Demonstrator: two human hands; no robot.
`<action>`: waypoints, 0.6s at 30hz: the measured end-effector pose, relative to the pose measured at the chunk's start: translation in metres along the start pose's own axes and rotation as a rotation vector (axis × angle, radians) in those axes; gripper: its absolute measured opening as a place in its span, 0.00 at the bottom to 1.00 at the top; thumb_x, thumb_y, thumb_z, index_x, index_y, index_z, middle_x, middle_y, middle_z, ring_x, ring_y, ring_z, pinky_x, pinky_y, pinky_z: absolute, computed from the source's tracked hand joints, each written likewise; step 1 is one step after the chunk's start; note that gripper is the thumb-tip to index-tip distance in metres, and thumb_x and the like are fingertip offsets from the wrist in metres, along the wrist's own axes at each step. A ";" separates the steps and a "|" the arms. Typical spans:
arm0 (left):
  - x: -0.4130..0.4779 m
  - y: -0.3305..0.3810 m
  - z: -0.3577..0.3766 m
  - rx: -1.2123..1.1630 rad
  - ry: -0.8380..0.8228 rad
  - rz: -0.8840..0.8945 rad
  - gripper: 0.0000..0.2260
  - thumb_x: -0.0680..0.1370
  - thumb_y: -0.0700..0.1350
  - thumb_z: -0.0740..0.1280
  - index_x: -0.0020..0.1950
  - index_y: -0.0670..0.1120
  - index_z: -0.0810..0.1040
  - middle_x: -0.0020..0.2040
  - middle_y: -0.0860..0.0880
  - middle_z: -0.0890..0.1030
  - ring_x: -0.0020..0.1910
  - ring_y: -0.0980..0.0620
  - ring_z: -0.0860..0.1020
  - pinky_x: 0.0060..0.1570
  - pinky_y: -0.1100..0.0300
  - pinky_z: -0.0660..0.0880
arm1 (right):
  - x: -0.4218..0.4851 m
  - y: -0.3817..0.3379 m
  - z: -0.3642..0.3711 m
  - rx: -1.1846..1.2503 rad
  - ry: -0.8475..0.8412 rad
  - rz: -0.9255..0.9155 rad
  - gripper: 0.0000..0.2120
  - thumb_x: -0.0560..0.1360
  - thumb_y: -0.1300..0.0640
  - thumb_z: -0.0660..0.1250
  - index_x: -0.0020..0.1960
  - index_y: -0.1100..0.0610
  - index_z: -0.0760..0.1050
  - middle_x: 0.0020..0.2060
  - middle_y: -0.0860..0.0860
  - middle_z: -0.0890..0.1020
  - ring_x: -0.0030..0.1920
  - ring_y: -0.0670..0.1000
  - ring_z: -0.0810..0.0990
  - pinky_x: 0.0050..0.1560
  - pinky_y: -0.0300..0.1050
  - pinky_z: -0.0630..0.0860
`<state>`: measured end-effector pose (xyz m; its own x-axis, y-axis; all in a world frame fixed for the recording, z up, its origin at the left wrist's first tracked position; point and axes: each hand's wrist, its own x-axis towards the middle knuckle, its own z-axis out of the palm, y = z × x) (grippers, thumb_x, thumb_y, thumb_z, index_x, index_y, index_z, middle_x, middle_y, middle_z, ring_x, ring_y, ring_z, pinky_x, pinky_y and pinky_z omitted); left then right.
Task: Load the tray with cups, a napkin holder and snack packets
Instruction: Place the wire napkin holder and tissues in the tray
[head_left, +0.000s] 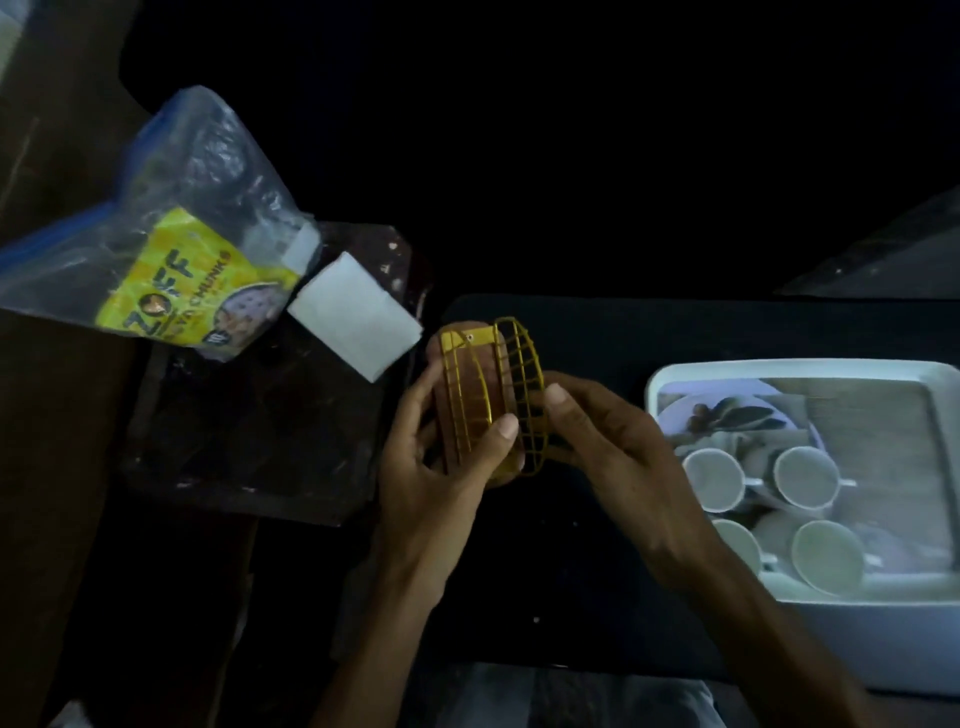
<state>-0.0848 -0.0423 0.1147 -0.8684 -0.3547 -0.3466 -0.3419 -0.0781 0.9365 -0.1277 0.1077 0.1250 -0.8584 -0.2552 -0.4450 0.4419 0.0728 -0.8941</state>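
Dim scene, dark tabletop. Both hands raised over the table, sharing one object: a napkin holder with a brown wooden base and two curved yellow wire grids

Left hand wraps the holder from the left side, thumb pressed across the nearer wire grid, fingers behind the wooden base. Right hand pinches the outer wire grid from the right, thumb tip on the wire, fingers curled underneath. Holder is tilted, grids facing up toward the camera; no napkins between the grids

To the right, a white rectangular plastic tray with a printed floor sits on the dark surface. Four white ceramic cups lie inside it, mouths upward, in two rows near the tray's front half

To the left, a stack of white folded paper napkins rests on a dark brown wooden board. Touching the napkins' left edge, a clear plastic bag with a blue strip holds a yellow snack packet printed with dark letters. Bag and packet well apart from the tray, holder held between them
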 end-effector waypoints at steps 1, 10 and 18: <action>-0.008 -0.002 0.012 -0.025 -0.010 -0.013 0.31 0.72 0.44 0.78 0.73 0.52 0.73 0.57 0.61 0.85 0.52 0.62 0.85 0.43 0.69 0.80 | -0.006 0.000 -0.010 -0.021 0.003 -0.011 0.15 0.79 0.47 0.64 0.63 0.50 0.79 0.54 0.45 0.85 0.56 0.43 0.83 0.56 0.41 0.80; -0.064 -0.007 0.134 -0.046 -0.159 -0.103 0.34 0.69 0.51 0.79 0.74 0.58 0.71 0.63 0.56 0.83 0.59 0.59 0.83 0.49 0.66 0.81 | -0.062 0.009 -0.123 -0.071 0.180 -0.030 0.12 0.81 0.50 0.63 0.61 0.48 0.80 0.51 0.45 0.86 0.53 0.44 0.84 0.51 0.41 0.81; -0.106 0.002 0.253 -0.004 -0.322 -0.079 0.22 0.76 0.58 0.68 0.70 0.62 0.74 0.64 0.68 0.79 0.64 0.70 0.76 0.58 0.72 0.75 | -0.109 0.011 -0.237 -0.150 0.385 -0.048 0.18 0.76 0.46 0.62 0.62 0.50 0.78 0.47 0.44 0.86 0.49 0.39 0.84 0.43 0.29 0.77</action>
<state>-0.0840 0.2310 0.1396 -0.9083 -0.0349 -0.4169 -0.4121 -0.0977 0.9059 -0.0913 0.3651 0.1513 -0.9245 0.1158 -0.3631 0.3802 0.2170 -0.8991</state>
